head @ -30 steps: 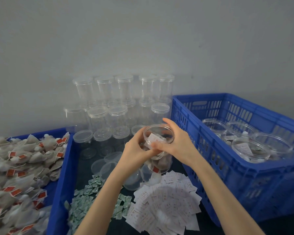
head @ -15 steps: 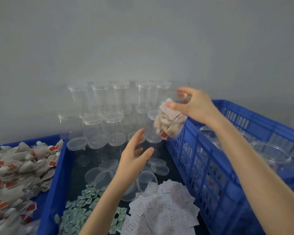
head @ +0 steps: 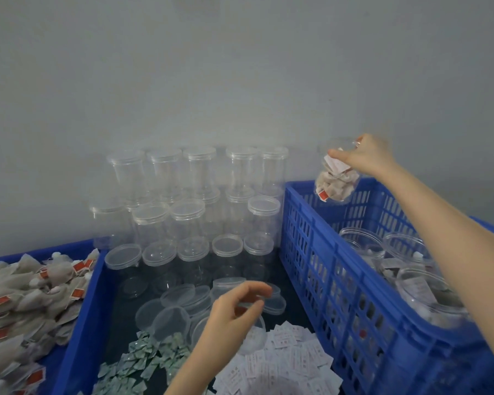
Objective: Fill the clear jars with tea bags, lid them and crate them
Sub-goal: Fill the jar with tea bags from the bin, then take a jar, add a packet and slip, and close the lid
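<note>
My right hand (head: 364, 156) grips the lidded top of a clear jar (head: 336, 181) packed with tea bags and a white slip, holding it in the air over the far left corner of the blue crate (head: 320, 252). Several filled jars (head: 362, 246) stand inside that crate. My left hand (head: 234, 312) hovers with loosely curled fingers above a heap of loose clear lids (head: 177, 309), holding nothing. Stacked empty clear jars (head: 188, 201) stand against the wall. Loose tea bags (head: 26, 295) with red tags fill the blue bin at the left.
The lids lie in a low blue tray (head: 80, 323) with a pile of small green sachets (head: 143, 363) and a pile of white paper slips (head: 285, 363). A grey wall closes the back. The crate's tall slatted wall stands right of the tray.
My right hand has carried the filled jar up and to the right, from beside the crate's edge to above its far corner. My left hand has dropped toward the lids and its fingers have curled.
</note>
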`<state>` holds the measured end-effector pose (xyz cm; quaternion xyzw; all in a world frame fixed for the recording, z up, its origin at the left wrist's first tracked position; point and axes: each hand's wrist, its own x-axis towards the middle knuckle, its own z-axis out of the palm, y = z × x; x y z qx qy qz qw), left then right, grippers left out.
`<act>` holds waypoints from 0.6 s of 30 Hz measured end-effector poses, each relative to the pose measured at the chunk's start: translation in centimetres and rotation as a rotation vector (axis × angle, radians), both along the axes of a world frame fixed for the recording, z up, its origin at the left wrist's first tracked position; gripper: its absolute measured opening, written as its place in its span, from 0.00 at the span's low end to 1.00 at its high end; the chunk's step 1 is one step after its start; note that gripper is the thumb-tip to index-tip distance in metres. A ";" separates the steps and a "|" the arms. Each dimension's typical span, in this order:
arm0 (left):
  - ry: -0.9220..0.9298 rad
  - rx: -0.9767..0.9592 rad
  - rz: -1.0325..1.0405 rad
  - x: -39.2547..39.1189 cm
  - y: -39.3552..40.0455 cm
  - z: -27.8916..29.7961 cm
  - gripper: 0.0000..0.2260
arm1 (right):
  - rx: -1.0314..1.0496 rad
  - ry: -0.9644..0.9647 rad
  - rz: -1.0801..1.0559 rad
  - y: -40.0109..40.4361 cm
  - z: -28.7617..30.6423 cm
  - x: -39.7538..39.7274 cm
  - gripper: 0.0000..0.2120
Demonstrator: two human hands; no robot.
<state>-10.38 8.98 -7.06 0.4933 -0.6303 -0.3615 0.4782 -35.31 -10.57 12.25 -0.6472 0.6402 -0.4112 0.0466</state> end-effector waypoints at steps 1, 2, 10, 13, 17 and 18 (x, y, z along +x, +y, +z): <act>0.005 0.004 0.003 0.1 -0.1 -0.2 0.14 | -0.006 0.000 -0.006 -0.7 -0.7 -0.4 0.24; 0.012 0.008 0.005 0.2 -0.3 -0.4 0.14 | -0.001 0.003 -0.012 -1.4 -1.4 -0.9 0.24; 0.023 0.028 -0.015 -0.4 -1.6 -1.0 0.14 | 0.245 0.201 0.025 -5.0 -6.5 -2.4 0.25; 0.028 0.032 -0.015 -0.9 -2.1 -0.8 0.16 | 0.334 0.338 0.051 -5.5 -7.8 -2.3 0.24; 0.033 0.040 -0.014 -1.0 -2.3 -1.0 0.16 | 0.463 0.428 0.148 -6.3 -9.0 -2.4 0.29; 0.035 0.043 -0.012 -1.0 -2.3 -1.1 0.16 | 0.511 0.442 0.176 -6.3 -9.2 -2.4 0.32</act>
